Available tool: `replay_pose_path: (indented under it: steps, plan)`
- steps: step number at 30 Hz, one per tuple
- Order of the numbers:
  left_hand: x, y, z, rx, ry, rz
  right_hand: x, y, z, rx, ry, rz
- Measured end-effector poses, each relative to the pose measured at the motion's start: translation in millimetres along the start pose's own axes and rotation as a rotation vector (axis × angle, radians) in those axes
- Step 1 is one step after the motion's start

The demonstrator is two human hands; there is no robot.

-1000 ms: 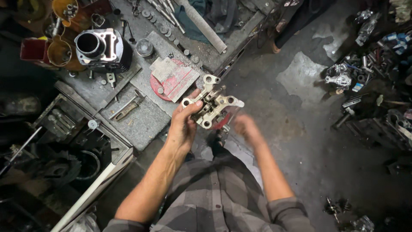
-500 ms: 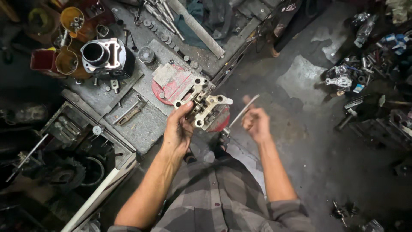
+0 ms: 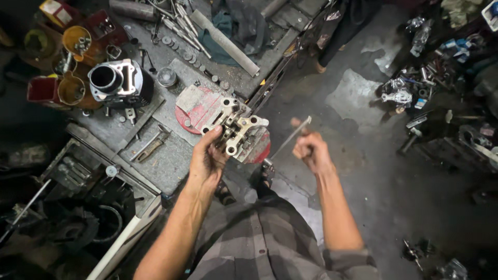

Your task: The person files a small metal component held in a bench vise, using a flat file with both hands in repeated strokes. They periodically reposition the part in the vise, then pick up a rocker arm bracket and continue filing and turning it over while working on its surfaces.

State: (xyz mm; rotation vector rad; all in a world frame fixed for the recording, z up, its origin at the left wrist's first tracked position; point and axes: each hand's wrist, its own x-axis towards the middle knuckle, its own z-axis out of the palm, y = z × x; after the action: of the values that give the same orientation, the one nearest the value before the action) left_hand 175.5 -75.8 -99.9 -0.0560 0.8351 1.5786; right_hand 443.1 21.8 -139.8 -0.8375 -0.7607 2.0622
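Grey-and-black plaid covers the person's shirt [image 3: 270, 238] at the bottom of the head view, and both bare forearms reach up from it. Sandalled feet [image 3: 262, 176] show between the arms on the dark concrete floor [image 3: 415, 207].

The left hand [image 3: 206, 161] is wrapped around the lower edge of a pale metal engine part [image 3: 236, 129], a cast rocker-arm carrier with bolt holes at its corners, thumb on the near face and fingers behind. It holds the part in the air, just over the near edge of the workbench [image 3: 166, 161] and above a red disc-shaped piece [image 3: 194, 111] that lies on the bench top.

The right hand [image 3: 309, 150] is closed into a fist around a thin grey metal rod [image 3: 290, 137], which slants from the fist up toward the upper right. The rod and the cast part are near each other but apart.

On the bench to the left of the red piece lies a hand tool [image 3: 150, 147], at an angle. Farther back stands a finned engine cylinder [image 3: 118, 82] with a round dark bore, and beside it a small round metal cup [image 3: 167, 77]. At the far left sit yellow and red containers [image 3: 62, 88] with small parts. A long flat metal bar [image 3: 224, 42] and a dark cloth [image 3: 233, 26] lie at the bench's far end, beside a row of loose wrenches and washers [image 3: 179, 31]. Across the floor on the right, a heap of scrap parts [image 3: 436, 88] lies well apart from the hands.
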Motion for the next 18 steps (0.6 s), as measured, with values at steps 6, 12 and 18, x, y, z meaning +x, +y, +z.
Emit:
replay_pose_path:
  steps: [6,12,18]
  plan:
    - [-0.7,-0.4,3.7,-0.008,0.015,0.008,-47.3,80.8,53.0,-1.215,-0.525,0.243]
    - [-0.1,-1.1,4.6,0.028,-0.013,0.004,14.1,4.4,2.3,0.065,0.158,0.006]
    - [-2.8,-4.5,7.6,-0.002,-0.046,0.081,-62.7,62.7,66.0,-0.868,-0.921,-0.213]
